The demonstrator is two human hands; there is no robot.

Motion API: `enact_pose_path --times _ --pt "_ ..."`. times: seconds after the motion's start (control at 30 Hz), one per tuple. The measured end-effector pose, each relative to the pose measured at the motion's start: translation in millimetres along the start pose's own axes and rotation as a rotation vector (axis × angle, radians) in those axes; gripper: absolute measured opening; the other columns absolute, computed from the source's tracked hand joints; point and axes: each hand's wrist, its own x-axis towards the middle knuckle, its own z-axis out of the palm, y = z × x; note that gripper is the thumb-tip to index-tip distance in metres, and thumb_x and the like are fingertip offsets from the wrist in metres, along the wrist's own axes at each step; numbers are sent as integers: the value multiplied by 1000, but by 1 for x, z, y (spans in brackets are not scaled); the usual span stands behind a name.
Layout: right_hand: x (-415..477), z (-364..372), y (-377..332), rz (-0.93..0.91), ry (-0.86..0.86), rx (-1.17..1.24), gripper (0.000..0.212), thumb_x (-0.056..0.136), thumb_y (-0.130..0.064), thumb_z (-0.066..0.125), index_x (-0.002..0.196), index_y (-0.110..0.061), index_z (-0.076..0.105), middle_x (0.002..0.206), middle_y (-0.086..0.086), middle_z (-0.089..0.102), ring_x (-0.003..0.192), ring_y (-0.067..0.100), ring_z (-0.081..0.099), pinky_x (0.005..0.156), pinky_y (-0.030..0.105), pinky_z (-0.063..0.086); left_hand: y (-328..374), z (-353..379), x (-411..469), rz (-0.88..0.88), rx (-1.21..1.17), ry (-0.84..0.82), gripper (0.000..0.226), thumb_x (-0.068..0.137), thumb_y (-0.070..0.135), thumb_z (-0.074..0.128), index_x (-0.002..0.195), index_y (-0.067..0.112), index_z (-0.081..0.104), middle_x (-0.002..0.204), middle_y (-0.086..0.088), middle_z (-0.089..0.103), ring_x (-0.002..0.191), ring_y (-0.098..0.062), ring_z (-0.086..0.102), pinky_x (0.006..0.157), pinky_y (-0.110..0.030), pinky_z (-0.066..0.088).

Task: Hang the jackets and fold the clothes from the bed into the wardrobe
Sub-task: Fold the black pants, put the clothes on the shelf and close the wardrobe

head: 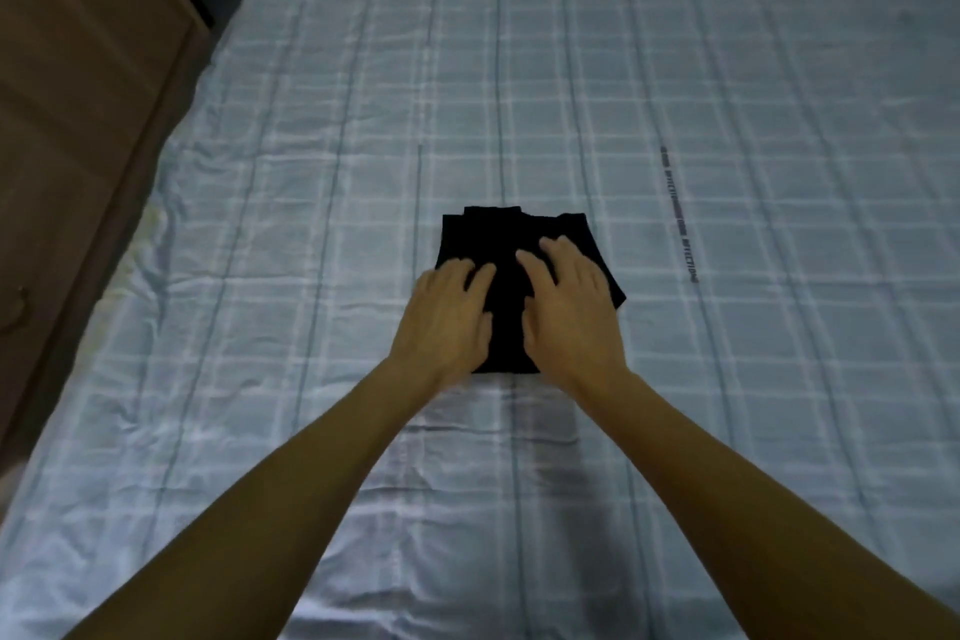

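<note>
Item: one black folded garment (506, 276), type not determinable, folded into a compact, roughly square packet with stepped layers showing along its 12 o'clock edge. It lay near the middle of the bed, on a pale blue checked sheet (727, 120).

Hands: the left hand (449, 314) rested palm down on the packet's 9 o'clock side, fingers extended and slightly spread, pressing the cloth flat. The right hand (569, 299) did the same on the 3 o'clock side, fingers likewise extended and a little apart. Neither hand pinched or gripped anything; both lay flat on top.

Progress, as judged: folding of this piece looked complete or nearly so, the hands apparently smoothing the last fold. No other clothes or jackets were visible on the part of the bed in view, which suggested this could be a late or final item, though the rest of the bed lay out of frame. Carrying the packet into storage remained to be done.

Surroundings: a brown wooden cabinet (78, 94), possibly the wardrobe, stood at 9 to 10 o'clock beside the bed.

Writing: a line of dark printed lettering (678, 216) ran along the sheet at 2 o'clock from the garment; too blurred to read reliably.
</note>
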Motion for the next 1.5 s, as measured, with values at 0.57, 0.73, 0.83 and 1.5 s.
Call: enact_pose_path --times 0.57,0.73,0.83,1.5 --pt "1 66 36 -42 -525 -317 113 74 -65 59 150 -9 -4 156 21 -3 144 36 -4 115 58 4 -24 82 1 100 144 -169 101 75 70 53 147 5 22 152 -22 25 143 -37 17 112 -62 17" --pt "17 65 34 41 -499 -236 81 93 -18 49 150 -11 -8 157 18 -11 144 32 -12 116 50 -4 -19 78 25 18 196 -236 93 81 43 66 149 5 17 153 -24 21 143 -39 16 112 -58 17" --pt "22 66 30 43 -501 -211 69 96 -9 42 150 -7 -2 156 21 -5 145 36 -4 116 50 3 -10 74 34 -38 211 -229 77 86 16 61 148 1 18 152 -27 20 142 -41 15 113 -51 20" --pt "89 -143 -111 -478 -91 -120 70 57 -9 87 121 0 59 113 23 65 103 38 64 83 47 55 29 -193 -25 -340 403 270 80 36 4 89 112 -1 65 98 -21 68 89 -34 68 86 -44 54"
